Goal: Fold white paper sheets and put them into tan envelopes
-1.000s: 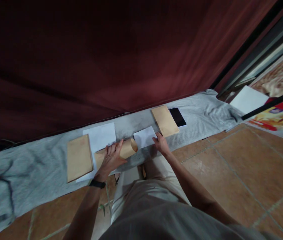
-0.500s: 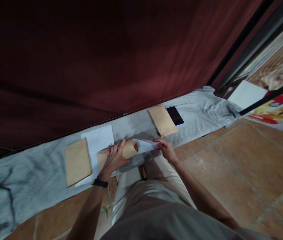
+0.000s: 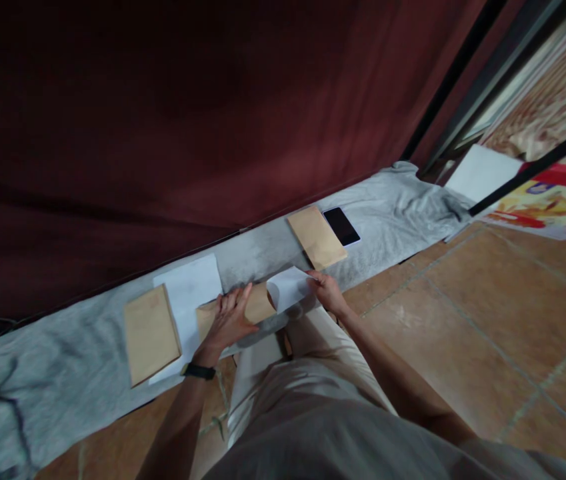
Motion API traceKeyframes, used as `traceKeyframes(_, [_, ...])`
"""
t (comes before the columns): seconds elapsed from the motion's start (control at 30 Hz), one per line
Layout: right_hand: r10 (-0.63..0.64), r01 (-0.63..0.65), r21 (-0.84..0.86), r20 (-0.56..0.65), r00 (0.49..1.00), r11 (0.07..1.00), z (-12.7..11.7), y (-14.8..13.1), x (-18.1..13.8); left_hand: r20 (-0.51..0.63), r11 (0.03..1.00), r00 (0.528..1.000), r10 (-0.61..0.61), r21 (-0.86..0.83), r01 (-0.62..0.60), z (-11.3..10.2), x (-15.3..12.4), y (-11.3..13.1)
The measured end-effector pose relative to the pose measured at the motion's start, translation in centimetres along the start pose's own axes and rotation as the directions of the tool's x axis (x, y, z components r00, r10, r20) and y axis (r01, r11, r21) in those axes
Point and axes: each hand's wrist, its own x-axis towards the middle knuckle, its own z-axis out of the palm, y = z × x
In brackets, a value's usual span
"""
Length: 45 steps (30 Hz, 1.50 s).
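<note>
My left hand (image 3: 233,320) lies spread over a brown paper envelope (image 3: 260,303), pressing it against the grey cloth. Out of the envelope's right end sticks a sheet of white paper (image 3: 287,288), partly inside. My right hand (image 3: 327,291) pinches the paper's outer right corner between thumb and fingers. Left of my left hand, another brown envelope (image 3: 151,333) rests partly on white paper sheets (image 3: 193,283). A third brown envelope (image 3: 317,237) lies beyond my right hand, beside a dark-screened phone (image 3: 341,227).
The grey cloth (image 3: 63,360) covers a long, narrow ledge. A dark red curtain (image 3: 213,120) hangs along its far side. At the right are a black metal bar (image 3: 537,167) and a colourful printed box (image 3: 547,200). Brown floor tiles (image 3: 463,347) lie below.
The white paper has turned and shows more of its face at the envelope's mouth. My right hand keeps its pinch, and my left hand stays on the envelope. The view has shifted slightly.
</note>
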Motion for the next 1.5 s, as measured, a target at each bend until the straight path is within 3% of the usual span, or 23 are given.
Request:
traceKeyframes(0.3, [-0.074,0.071,-0.055,-0.062,0.995,0.996,-0.6,-0.4,0.3,0.064,0.993,0.998,0.029,-0.112,-0.022,0.2,0.5,-0.2])
traceKeyframes(0.57, [-0.034,0.048,0.056,-0.237,0.971,0.997,1.9,0.7,-1.3,0.053,0.993,0.998,0.032,-0.116,-0.026,1.1,0.9,-0.2])
traceKeyframes(0.63, [-0.037,0.051,0.061,-0.209,0.977,0.997,2.2,0.8,-1.8,0.035,0.994,0.999,0.029,-0.111,-0.025,1.1,0.9,0.1])
traceKeyframes(0.8, [-0.055,0.056,0.061,-0.010,0.998,0.997,1.9,0.5,-2.8,-0.005,0.998,1.000,0.025,-0.065,-0.025,0.7,0.9,1.0])
traceKeyframes(0.93, [-0.054,0.052,-0.028,-0.056,0.997,0.998,0.9,-1.0,-3.2,-0.099,0.998,0.993,0.062,-0.009,-0.063,-0.2,0.9,1.5])
traceKeyframes(1.17, [-0.318,0.336,-0.267,0.109,0.942,0.903,-1.1,-6.5,-5.1,-0.324,0.994,0.940,0.104,0.046,-0.094,-1.6,1.5,2.5])
traceKeyframes(1.33, [-0.356,0.390,-0.328,0.160,0.921,0.860,-1.2,-9.2,-6.3,-0.376,0.995,0.921,0.102,0.038,-0.095,-2.2,1.6,3.2])
traceKeyframes(1.5, [-0.338,0.362,-0.309,0.129,0.932,0.880,-1.6,-9.7,-7.0,-0.388,0.991,0.912,0.135,0.036,-0.131,-3.2,1.6,3.6])
